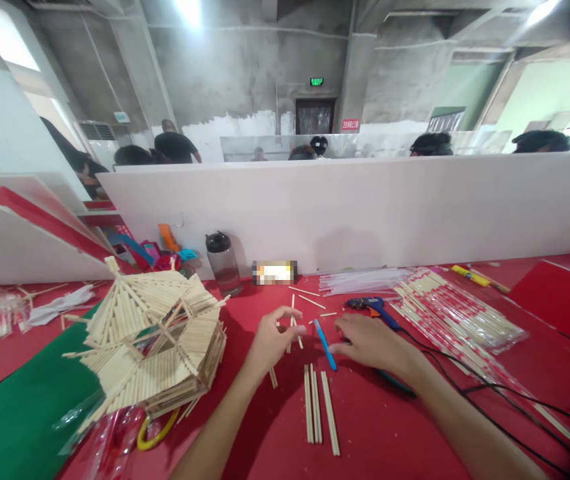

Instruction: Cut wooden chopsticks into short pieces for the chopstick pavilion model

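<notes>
My left hand (275, 339) hovers above several short wooden sticks (293, 307), thumb and index finger curved with a gap between them. Just right of the middle, my right hand (367, 341) is low over the red table, its thumb apart from the fingers and close to a blue pen (325, 345). Dark-handled pliers (395, 383) lie partly hidden beneath that wrist. Nearer to me, several cut sticks (313, 404) lie side by side. A many-sided structure of glued sticks (165, 347) stands to the left.
A blue glue gun (372, 305) with a black cable lies behind my right hand. Bagged sticks (457, 310) and clear glue sticks (359, 281) are at the right and back. A water bottle (223, 263) stands before the white partition (365, 207). A yellow-handled tool (157, 433) sits front left.
</notes>
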Tool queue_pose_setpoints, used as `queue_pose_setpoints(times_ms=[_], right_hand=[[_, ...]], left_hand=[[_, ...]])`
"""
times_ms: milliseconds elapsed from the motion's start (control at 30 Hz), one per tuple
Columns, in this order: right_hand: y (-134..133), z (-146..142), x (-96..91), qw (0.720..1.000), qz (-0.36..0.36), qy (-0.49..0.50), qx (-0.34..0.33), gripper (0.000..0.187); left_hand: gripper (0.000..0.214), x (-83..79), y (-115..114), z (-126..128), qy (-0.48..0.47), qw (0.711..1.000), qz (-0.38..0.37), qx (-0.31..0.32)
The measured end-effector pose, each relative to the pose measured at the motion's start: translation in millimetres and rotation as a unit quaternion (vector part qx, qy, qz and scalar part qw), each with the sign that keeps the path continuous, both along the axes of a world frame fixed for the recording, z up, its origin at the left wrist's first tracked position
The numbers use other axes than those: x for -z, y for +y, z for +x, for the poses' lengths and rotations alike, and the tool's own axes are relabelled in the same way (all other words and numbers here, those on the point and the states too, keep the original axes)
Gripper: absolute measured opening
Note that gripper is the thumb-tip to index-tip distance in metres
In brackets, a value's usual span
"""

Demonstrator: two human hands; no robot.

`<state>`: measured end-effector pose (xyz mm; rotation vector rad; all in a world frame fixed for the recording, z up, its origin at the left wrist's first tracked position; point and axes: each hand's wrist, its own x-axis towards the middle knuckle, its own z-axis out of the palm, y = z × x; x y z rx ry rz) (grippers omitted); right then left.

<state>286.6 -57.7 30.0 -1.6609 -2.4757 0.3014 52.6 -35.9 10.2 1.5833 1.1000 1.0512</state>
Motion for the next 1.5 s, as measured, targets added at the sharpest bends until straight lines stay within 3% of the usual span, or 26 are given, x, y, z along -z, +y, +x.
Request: queue_pose_setpoints(times_ms=[67,133,267,400,500,600,767,933,1067,1167,1233,1367,1500], right_hand=[[-3,-23,0.2,0.993,-0.05,0.103,-0.022,0.035],[-4,-41,4.3,0.983,-0.055,0.176,-0.014,0.03],[0,-51,11.2,0.975,-0.048,0.215,-0.014,0.026],[17,-32,6.5,0.992,-0.001,0.124,-0.022,0.026],[41,-17,4.6,0.996,0.05,0.011,0.069,0.025],[66,-14,12.3,0.99,0.062,-0.07,0.107,0.025],[93,-26,35.4,0.988,0.062,-0.117,0.083,0.021],[106,-27,50.0,0.989,0.1,-0.097,0.051,0.018],[120,-24,58.0,0.994,0.08,-0.069,-0.014,0.019],[131,-26,62.4,0.993,0.105,-0.056,-0.023,0.032],[138,-28,63.6,0.992,0.094,-0.078,-0.028,0.028],[148,-28,63.7,0.99,0.06,-0.117,-0.049,0.015],[152,-21,65.4,0.993,0.052,-0.058,-0.085,0.015]], left_hand=[[0.024,3.8,-4,7,0.018,1.0,0.014,-0.021],[0.022,6.8,-6,12,0.034,0.998,0.028,-0.041],[0.023,6.8,-5,11,0.065,0.995,0.057,-0.056],[0.032,2.1,-1,0,0.148,0.983,0.1,-0.05],[0.035,2.0,1,-6,0.218,0.968,0.121,-0.033],[0.032,6.4,0,-5,0.297,0.946,0.13,0.027],[0.03,13.7,-6,0,0.395,0.904,0.127,0.099],[0.03,12.9,-1,-9,0.391,0.908,0.123,0.084],[0.025,7.7,20,-18,0.37,0.919,0.119,0.069],[0.022,5.3,48,-18,0.36,0.923,0.13,0.04],[0.022,6.5,70,-15,0.359,0.924,0.13,0.032],[0.026,17.8,108,-8,0.346,0.93,0.123,0.019],[0.039,36.2,129,-6,0.356,0.924,0.135,0.013]])
